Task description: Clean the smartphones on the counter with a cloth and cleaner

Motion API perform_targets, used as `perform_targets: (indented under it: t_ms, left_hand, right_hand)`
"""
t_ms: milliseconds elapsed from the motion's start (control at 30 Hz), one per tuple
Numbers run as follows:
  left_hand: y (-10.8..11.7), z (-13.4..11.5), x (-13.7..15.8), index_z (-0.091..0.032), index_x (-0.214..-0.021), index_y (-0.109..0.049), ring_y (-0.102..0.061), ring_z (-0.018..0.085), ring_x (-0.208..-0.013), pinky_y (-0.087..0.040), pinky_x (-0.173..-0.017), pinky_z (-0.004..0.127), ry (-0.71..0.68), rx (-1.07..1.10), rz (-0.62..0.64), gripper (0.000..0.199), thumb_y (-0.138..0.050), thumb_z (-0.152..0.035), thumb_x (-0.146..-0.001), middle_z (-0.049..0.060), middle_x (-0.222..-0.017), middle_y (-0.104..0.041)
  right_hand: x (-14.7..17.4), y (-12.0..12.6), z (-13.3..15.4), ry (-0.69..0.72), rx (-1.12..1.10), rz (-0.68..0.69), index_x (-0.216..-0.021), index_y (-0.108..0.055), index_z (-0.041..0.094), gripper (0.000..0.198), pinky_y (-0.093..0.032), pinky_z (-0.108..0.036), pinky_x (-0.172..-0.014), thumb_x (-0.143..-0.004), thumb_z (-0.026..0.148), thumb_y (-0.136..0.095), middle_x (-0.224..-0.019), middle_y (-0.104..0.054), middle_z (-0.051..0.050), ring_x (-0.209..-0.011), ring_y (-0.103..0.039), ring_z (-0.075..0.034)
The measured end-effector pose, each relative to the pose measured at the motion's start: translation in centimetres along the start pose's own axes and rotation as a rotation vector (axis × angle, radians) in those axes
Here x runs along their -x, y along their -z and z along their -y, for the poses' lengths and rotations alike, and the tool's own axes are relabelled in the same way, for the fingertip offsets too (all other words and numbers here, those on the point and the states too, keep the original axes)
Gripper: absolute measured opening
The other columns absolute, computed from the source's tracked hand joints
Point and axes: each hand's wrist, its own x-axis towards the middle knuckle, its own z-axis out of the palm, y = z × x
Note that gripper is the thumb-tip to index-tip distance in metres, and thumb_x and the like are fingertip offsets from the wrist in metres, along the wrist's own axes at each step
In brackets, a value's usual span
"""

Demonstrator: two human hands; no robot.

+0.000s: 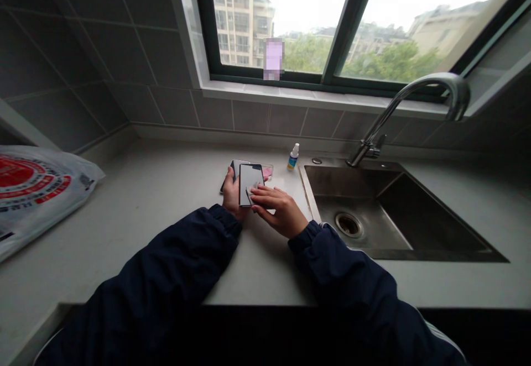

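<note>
My left hand [231, 193] is closed around the left edge of a smartphone [250, 176], tilted up over the counter with its glossy screen toward me. The fingers of my right hand [284, 209] press on the lower right of the screen. A small pale cloth [249, 192] seems to lie under those fingertips, mostly hidden by them. Behind the phone a second dark flat device [234, 167] rests on the counter, partly covered by my left hand. To its right lies a clear case with something pink [267, 173] in it.
A small spray bottle [292, 158] with a white cap stands left of the steel sink [369, 252]. A chrome faucet [398, 100] arches over the sink's back. On the far left lies a white plastic bag [78, 175] with red print. The window [290, 76] is behind the counter.
</note>
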Motion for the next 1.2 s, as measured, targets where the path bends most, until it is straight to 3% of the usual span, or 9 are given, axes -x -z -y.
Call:
perform_targets:
  t_ms: [433,633,867,1000,1200]
  left_hand:
    - [-0.1,-0.1,0.4,-0.004,-0.134,-0.057,-0.071,0.027,-0.083,-0.056,-0.091,0.044,-0.019,0.051,-0.042,0.083,-0.029,-0.072,-0.095,0.019,-0.098,-0.072]
    - [0.5,-0.1,0.1,-0.003,-0.130,-0.060,-0.071,0.028,-0.081,-0.060,-0.082,0.044,-0.019,0.062,-0.010,0.086,-0.029,-0.075,-0.094,0.019,-0.095,-0.072]
    - [-0.1,0.2,0.2,-0.008,-0.132,-0.059,-0.071,0.025,-0.076,-0.059,-0.081,0.041,-0.064,0.018,-0.061,0.081,-0.027,-0.073,-0.096,0.016,-0.091,-0.072]
    - [-1.1,0.4,0.8,-0.009,-0.137,-0.054,-0.072,0.028,-0.082,-0.058,-0.083,0.045,-0.026,-0.042,-0.093,0.082,-0.020,-0.072,-0.097,0.017,-0.092,-0.072]
    - [-1.5,0.7,1.1,-0.016,-0.142,-0.050,-0.073,0.028,-0.084,-0.058,-0.085,0.045,-0.003,-0.111,-0.115,0.079,-0.025,-0.074,-0.095,0.016,-0.095,-0.072]
  right_hand:
    - [-0.1,-0.4,-1.0,0.118,-0.044,-0.094,-0.118,-0.076,0.026,0.027,-0.052,-0.047,-0.109,-0.092,0.019,-0.070,-0.126,-0.074,-0.008,-0.128,-0.064,-0.026]
    - [-0.2,-0.3,-1.1,0.145,-0.090,-0.160,-0.108,-0.079,0.024,0.018,-0.056,-0.042,-0.105,-0.094,0.019,-0.069,-0.115,-0.079,-0.008,-0.118,-0.071,-0.023]
    - [0.0,-0.8,-1.1,0.122,-0.073,-0.124,-0.106,-0.079,0.024,0.017,-0.056,-0.043,-0.105,-0.091,0.019,-0.072,-0.116,-0.078,-0.007,-0.117,-0.071,-0.023]
    - [0.3,-1.3,-0.9,0.087,-0.027,-0.061,-0.111,-0.078,0.027,0.023,-0.051,-0.047,-0.110,-0.089,0.020,-0.075,-0.124,-0.075,-0.005,-0.124,-0.067,-0.024]
    - [0.5,-1.5,-0.5,0.103,-0.028,-0.053,-0.115,-0.075,0.025,0.025,-0.051,-0.047,-0.110,-0.090,0.024,-0.074,-0.129,-0.073,-0.005,-0.130,-0.063,-0.024]
